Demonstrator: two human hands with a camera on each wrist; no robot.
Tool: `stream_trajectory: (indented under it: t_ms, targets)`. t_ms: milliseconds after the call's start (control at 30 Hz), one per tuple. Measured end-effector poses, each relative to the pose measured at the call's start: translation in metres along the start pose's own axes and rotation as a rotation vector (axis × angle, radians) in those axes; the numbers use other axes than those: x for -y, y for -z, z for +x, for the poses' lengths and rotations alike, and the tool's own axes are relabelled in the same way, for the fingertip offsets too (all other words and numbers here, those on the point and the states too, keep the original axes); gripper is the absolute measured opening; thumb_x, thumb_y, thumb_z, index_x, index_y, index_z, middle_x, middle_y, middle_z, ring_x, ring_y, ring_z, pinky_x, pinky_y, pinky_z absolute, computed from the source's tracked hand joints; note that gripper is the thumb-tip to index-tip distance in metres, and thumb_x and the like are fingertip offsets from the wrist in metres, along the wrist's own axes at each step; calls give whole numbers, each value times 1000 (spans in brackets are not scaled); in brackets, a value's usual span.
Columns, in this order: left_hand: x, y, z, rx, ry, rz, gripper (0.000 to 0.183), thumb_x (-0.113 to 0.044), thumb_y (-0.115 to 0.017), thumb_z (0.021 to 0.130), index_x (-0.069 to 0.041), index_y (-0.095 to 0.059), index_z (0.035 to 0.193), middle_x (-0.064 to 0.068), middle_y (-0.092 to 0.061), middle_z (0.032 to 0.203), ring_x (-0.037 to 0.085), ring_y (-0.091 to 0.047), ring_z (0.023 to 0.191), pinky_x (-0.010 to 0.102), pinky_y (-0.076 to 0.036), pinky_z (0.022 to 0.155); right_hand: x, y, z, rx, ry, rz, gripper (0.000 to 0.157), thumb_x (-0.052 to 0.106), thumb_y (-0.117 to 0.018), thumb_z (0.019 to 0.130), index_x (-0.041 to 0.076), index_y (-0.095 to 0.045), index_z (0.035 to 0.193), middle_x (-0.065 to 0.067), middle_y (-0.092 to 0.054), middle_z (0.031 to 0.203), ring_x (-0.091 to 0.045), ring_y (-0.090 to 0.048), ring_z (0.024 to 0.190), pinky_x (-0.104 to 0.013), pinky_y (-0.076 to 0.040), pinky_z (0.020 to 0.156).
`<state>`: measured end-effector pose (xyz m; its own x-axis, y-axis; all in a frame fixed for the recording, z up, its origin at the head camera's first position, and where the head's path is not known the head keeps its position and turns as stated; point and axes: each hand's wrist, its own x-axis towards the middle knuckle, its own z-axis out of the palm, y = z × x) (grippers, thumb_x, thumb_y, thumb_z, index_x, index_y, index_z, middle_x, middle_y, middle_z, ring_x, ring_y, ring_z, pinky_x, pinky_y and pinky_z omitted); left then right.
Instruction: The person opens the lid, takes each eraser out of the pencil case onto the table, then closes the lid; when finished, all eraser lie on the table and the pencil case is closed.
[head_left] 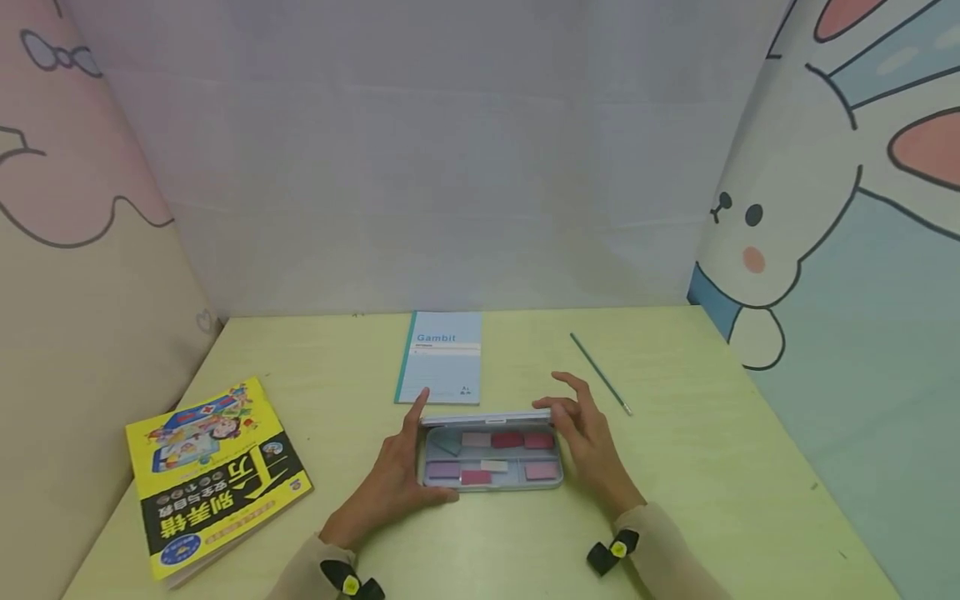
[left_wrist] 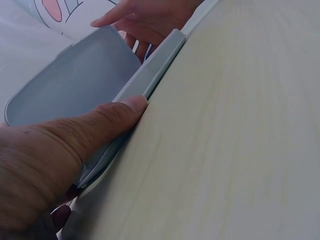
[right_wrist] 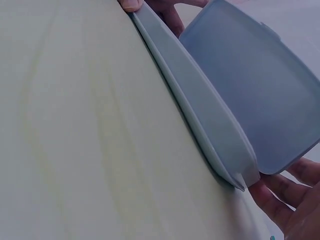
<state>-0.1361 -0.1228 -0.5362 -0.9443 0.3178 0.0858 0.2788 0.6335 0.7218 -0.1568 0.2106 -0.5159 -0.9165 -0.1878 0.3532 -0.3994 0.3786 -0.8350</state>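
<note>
A pale blue-grey hinged plastic case lies on the table with its lid raised at the back. Small rectangular blocks in pink, red, purple and white sit in its two rows. My left hand grips the left end, thumb along the front wall and index finger stretched up past the lid. At the opposite end, my right hand holds the lid's right corner with thumb and fingers. The right wrist view shows the right fingers at the corner where lid and base meet.
Behind the case lies a light blue notebook. A green pencil rests at the back right. To the left is a thick yellow and black book. A white wall rises at the table's far edge.
</note>
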Motion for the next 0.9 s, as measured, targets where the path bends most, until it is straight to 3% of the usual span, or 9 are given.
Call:
stream_trajectory:
  t_ms: [133, 233, 433, 533, 767, 900]
  targets:
    - [-2, -2, 0, 9, 38, -17, 156, -42, -105, 63, -46, 8, 170, 18, -42, 169, 42, -53, 136, 67, -43, 115, -2, 3, 9, -9, 2, 11, 47, 13, -51, 113, 20, -40, 158, -11, -81, 118, -15, -76, 105, -27, -62, 89]
    - [-3, -1, 0, 11, 47, -33, 157, -40, -105, 63, -44, 9, 170, 17, -47, 165, 41, -51, 139, 68, -42, 118, -4, 3, 17, -22, 1, -10, 47, 13, -52, 112, 14, -41, 157, -11, -82, 111, -17, -75, 93, -26, -58, 83]
    - [-3, -1, 1, 5, 43, -37, 160, -39, -106, 62, -40, 11, 171, 15, -52, 160, 40, -51, 142, 68, -39, 120, -4, 6, 30, -12, -78, -77, 47, 24, -52, 113, 19, -41, 158, -10, -70, 82, -10, -54, 69, -26, -44, 75]
    - [-3, -1, 1, 7, 43, -28, 161, -42, -106, 62, -38, 12, 171, 16, -53, 159, 41, -52, 140, 68, -40, 119, -5, 7, 35, -5, -87, -83, 47, 25, -52, 112, 19, -41, 158, -11, -62, 74, -5, -47, 64, -27, -42, 71]
    - [-3, -2, 0, -16, 12, -2, 160, -42, -106, 61, -33, 9, 173, 16, -56, 152, 38, -55, 131, 64, -45, 114, -9, 5, 47, -33, -112, -105, 45, 32, -52, 113, 22, -44, 156, 3, -49, 68, -6, -44, 59, -28, -41, 63]
    - [-3, -3, -1, -40, -25, 19, 159, -40, -106, 61, -30, 7, 173, 13, -55, 147, 34, -53, 131, 63, -45, 113, -11, 2, 56, -52, -142, -136, 46, 38, -51, 113, 24, -44, 156, -2, -60, 74, -12, -48, 67, -33, -43, 73]
